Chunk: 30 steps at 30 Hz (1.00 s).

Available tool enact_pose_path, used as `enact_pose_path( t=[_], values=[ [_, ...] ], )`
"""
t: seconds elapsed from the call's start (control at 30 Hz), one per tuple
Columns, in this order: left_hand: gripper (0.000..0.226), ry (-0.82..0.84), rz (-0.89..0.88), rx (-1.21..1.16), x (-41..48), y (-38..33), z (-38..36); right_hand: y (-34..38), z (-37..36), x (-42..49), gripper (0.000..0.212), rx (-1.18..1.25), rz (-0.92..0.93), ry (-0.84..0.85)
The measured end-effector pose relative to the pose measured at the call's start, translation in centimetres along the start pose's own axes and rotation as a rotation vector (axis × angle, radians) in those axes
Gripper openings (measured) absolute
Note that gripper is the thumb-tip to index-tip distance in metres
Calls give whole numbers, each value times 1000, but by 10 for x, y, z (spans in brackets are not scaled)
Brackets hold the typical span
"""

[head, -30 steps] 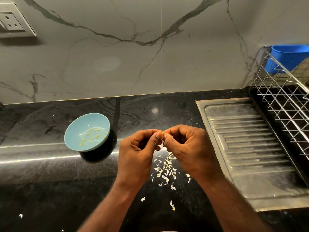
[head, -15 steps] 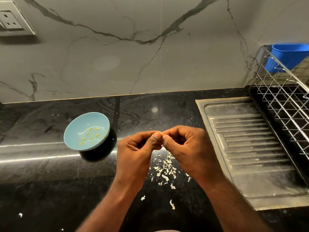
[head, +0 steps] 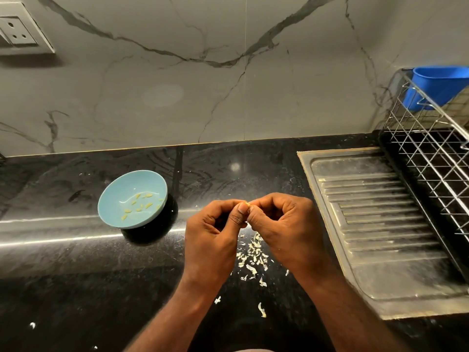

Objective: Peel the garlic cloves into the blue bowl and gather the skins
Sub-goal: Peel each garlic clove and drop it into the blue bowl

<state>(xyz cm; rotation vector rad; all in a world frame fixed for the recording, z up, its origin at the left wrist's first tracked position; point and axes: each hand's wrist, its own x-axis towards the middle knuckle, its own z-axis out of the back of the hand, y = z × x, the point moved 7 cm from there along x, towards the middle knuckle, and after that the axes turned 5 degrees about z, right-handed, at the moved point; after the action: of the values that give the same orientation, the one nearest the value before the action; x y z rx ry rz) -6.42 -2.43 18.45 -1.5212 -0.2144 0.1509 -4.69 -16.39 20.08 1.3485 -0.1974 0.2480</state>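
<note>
My left hand (head: 212, 237) and my right hand (head: 284, 228) meet over the black counter, fingers curled, both pinching one small garlic clove (head: 248, 205) between thumbs and fingertips. Only a pale sliver of the clove shows. Below the hands lies a loose scatter of white garlic skins (head: 252, 257), with stray flakes nearer me. The blue bowl (head: 114, 199) stands to the left of my hands, apart from them, and holds several peeled yellowish cloves (head: 140, 205).
A steel sink drainboard (head: 380, 224) lies right of my hands. A wire dish rack (head: 436, 158) with a blue plastic tub (head: 439, 85) stands at the far right. A marble wall with a socket (head: 17, 34) backs the black counter (head: 76, 275).
My hands stay together at the same spot, working the clove with only small finger shifts. The bowl and skins have not moved.
</note>
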Motion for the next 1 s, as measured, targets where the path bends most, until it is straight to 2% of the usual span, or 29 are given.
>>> enact_pose_path(
  t=[0.23,0.37,0.53,0.77,0.83,0.9,0.97,1.0],
  values=[
    [7,42,17,-61,1,-2,-4,-8,1,-1,14,110,-77,-11],
    [11,101,122,-213,2,3,-6,-13,-1,-1,23,244,-134,-17],
    [14,206,260,-400,2,9,-13,-25,-2,3,11,400,-179,-28],
    [12,191,400,-551,3,17,-17,-25,4,5,30,422,-185,-13],
    [12,194,425,-577,4,19,-17,-23,8,5,37,328,-154,-32],
    [12,200,449,-600,5,20,-18,-23,14,4,40,80,-85,-57],
    [12,204,459,-609,5,21,-18,-24,16,6,22,-87,-46,-30],
    [12,204,458,-606,5,21,-18,-24,14,5,11,-86,-48,10]
  ],
)
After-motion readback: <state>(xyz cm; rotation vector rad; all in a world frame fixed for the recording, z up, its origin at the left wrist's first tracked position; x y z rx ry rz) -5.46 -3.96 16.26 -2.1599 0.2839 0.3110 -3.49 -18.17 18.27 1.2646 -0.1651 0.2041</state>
